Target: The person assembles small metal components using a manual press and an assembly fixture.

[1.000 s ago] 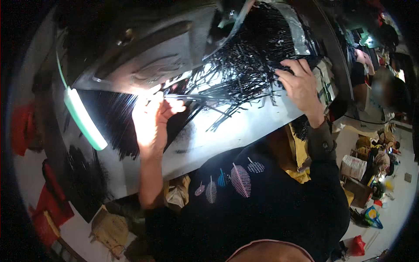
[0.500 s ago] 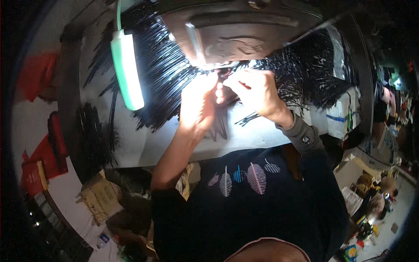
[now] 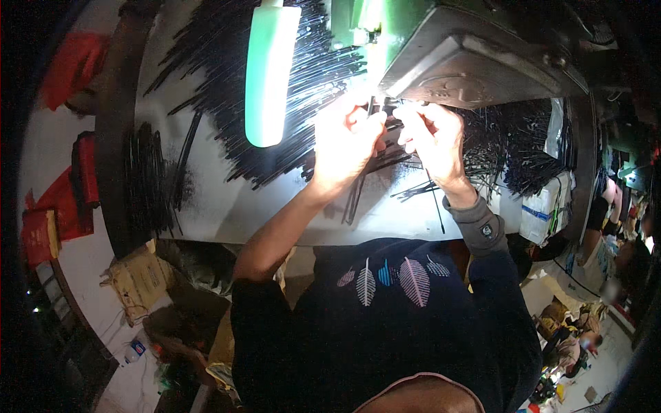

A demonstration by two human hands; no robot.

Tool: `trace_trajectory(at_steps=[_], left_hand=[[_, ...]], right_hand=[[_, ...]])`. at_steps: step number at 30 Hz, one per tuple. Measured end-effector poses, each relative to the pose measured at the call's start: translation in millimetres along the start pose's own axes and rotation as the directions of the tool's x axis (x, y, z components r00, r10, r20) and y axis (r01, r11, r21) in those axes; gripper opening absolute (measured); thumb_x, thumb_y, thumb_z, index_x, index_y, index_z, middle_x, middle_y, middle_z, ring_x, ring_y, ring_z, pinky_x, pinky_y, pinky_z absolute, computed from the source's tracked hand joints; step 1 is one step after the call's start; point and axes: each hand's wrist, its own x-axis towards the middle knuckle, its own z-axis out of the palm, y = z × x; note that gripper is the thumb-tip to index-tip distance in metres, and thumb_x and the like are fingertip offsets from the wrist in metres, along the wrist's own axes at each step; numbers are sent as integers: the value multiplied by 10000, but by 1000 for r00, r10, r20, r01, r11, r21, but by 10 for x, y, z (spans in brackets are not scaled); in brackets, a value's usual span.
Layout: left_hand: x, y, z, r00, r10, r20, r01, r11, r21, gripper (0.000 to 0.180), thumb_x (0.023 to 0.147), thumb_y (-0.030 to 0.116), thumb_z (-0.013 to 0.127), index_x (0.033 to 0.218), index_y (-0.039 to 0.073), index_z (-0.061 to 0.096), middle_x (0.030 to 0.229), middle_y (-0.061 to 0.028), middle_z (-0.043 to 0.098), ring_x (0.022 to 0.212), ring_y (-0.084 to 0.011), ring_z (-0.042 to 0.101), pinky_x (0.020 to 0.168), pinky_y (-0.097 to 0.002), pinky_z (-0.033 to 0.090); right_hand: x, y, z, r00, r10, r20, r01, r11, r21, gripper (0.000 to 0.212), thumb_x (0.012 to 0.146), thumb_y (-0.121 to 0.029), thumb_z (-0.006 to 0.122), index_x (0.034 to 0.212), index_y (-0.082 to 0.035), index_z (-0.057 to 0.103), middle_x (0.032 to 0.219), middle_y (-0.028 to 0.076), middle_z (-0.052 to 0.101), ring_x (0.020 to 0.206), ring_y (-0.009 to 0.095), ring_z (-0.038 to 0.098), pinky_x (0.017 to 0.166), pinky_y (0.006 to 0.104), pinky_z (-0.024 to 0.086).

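Both hands meet right under the lit mouth of the green machine (image 3: 475, 58): the left hand (image 3: 344, 148) pinches a thin black strip (image 3: 372, 107) upright between its fingertips, and the right hand (image 3: 430, 138) closes narrowly on the same piece just beside it, so a small slip could drop the strip into the black heap (image 3: 227, 89) on the white table (image 3: 206, 206). The glare there (from the green tube lamp (image 3: 268, 72)) hides the fingertips, and loose strips crowd the table beneath both wrists.

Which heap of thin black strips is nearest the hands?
The small loose scatter of thin black strips directly under both hands; the big heaps lie farther left and right.
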Motion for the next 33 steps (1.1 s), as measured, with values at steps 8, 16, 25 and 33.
trace_trajectory(at_steps=[8,16,25,33], left_hand=[[19,-5,-30,998,57,33,-60,993,100,187,832,49,592,1000,-2,526,685,-55,604,495,-81,545,421,-182,408],[44,-3,28,997,80,18,-81,994,72,172,832,70,603,975,8,531,693,-42,598,494,-72,534,421,-179,402],[166,-48,45,980,196,41,-200,948,247,223,787,48,552,1003,-6,541,622,-7,517,486,-45,437,444,-193,378],[166,19,-72,991,36,130,-37,999,4,261,785,10,605,1031,-18,524,677,-27,577,530,-51,526,455,-200,451]], right_hand=[[10,15,81,997,54,50,-55,998,22,165,877,-123,581,933,19,644,675,24,605,542,59,541,484,199,447],[21,33,82,999,46,25,-46,999,14,193,912,-125,519,944,17,646,650,9,552,523,56,496,477,187,394],[53,127,39,995,102,17,-103,973,208,208,907,-152,533,926,12,660,646,14,577,541,59,521,486,193,425],[190,63,-184,917,287,279,-350,913,211,233,922,-185,504,802,-14,607,560,13,526,488,90,517,445,207,412]])
